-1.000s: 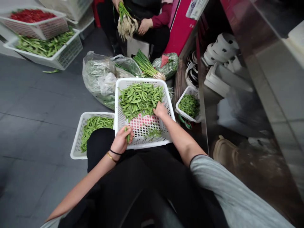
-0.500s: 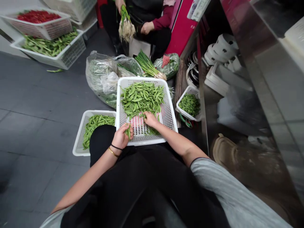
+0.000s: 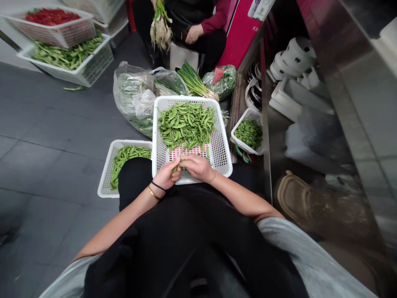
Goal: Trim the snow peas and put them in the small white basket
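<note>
I see the left hand (image 3: 170, 174) curled around some green pods (image 3: 174, 170), its fingertips meeting those of the right hand (image 3: 195, 166), which pinches a pod (image 3: 182, 160). Both sit at six o'clock in the white basket (image 3: 228, 165); the pod heap (image 3: 187, 124) covers its twelve o'clock half. Towards one o'clock I find a white label (image 3: 260, 9) on a pink-red panel (image 3: 243, 39), its print too blurred for me to read.

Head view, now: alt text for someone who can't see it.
A person's left hand and right hand meet over a white basket of green pods, the left holding some. Beyond are bagged greens and a co-worker holding a rooted bunch.
</note>
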`<action>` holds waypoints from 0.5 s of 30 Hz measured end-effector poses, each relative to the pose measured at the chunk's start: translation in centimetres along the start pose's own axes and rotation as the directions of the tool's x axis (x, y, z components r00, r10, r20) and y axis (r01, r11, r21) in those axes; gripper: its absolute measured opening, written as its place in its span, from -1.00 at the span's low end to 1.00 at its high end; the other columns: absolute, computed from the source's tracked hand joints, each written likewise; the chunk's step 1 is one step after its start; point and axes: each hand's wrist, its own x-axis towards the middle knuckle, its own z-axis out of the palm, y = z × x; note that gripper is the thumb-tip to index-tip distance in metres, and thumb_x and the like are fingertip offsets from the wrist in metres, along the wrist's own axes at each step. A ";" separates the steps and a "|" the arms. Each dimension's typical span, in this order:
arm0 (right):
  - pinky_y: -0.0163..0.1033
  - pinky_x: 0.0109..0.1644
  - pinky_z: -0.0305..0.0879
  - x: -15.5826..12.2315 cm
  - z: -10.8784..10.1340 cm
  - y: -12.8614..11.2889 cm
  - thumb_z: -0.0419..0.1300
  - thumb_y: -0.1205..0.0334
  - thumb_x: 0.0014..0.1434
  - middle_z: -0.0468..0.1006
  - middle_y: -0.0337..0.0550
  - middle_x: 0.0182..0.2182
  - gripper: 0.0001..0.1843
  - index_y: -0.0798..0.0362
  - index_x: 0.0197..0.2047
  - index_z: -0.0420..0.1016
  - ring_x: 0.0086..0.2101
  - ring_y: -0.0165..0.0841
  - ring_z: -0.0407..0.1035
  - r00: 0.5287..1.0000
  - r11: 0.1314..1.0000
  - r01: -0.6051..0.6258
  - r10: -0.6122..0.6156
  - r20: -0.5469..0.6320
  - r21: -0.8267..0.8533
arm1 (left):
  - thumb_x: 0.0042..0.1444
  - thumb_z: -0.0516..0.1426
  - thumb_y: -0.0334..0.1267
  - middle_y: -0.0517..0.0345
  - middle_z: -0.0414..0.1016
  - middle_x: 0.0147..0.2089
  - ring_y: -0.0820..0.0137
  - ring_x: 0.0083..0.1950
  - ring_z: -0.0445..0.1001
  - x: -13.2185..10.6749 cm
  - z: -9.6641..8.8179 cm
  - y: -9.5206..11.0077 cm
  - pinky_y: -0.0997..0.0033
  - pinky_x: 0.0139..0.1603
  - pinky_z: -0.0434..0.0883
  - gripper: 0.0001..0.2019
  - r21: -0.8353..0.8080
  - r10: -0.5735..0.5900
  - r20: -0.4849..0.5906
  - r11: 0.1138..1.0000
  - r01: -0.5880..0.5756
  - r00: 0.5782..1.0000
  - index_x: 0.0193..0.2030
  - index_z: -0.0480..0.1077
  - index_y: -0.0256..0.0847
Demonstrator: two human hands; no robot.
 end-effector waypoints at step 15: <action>-0.36 -0.35 0.28 1.5 -3.8 -2.2 0.07 0.15 0.22 0.52 -0.21 -0.45 -0.79 0.11 -0.32 0.43 -0.47 -0.47 0.37 0.932 0.864 -0.344 0.266 0.248 0.367 | -0.08 0.29 -0.30 0.25 0.29 -0.62 0.73 -0.76 -0.01 -3.1 0.6 2.4 0.69 -0.78 -0.10 -0.83 0.320 -0.018 0.208 0.946 -0.050 0.978 -0.37 0.43 -0.33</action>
